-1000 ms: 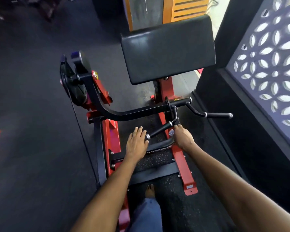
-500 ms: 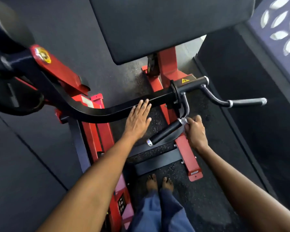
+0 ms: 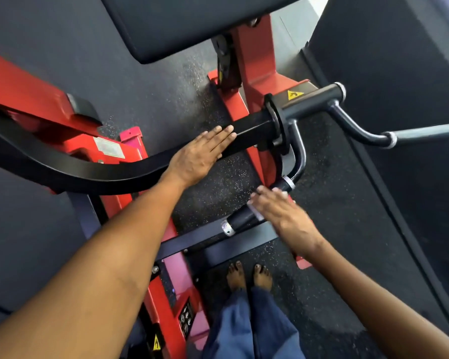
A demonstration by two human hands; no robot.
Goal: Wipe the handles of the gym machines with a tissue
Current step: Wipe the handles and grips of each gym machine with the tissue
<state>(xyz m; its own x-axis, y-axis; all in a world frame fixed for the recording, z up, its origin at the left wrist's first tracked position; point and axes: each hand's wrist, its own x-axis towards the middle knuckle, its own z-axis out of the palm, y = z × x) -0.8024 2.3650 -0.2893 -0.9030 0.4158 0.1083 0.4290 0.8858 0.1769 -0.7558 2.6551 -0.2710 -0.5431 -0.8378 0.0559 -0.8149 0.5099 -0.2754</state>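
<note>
The left hand (image 3: pixel 198 156) lies flat, fingers straight, on the black lever arm (image 3: pixel 109 172); the blurred right hand (image 3: pixel 283 211) presses a white tissue (image 3: pixel 254 211) against the near handle (image 3: pixel 244 216), its fingers wrapping over it

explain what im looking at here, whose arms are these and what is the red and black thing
The picture comes from a camera worn on a person's head, looking down, so the arms and bare feet are their own. The red frame and black lever arm belong to a gym machine with a black pad on top. The left hand rests flat on the lever arm. The right hand presses a white tissue against the near handle, wiping it. The far handle sticks out to the right.
</note>
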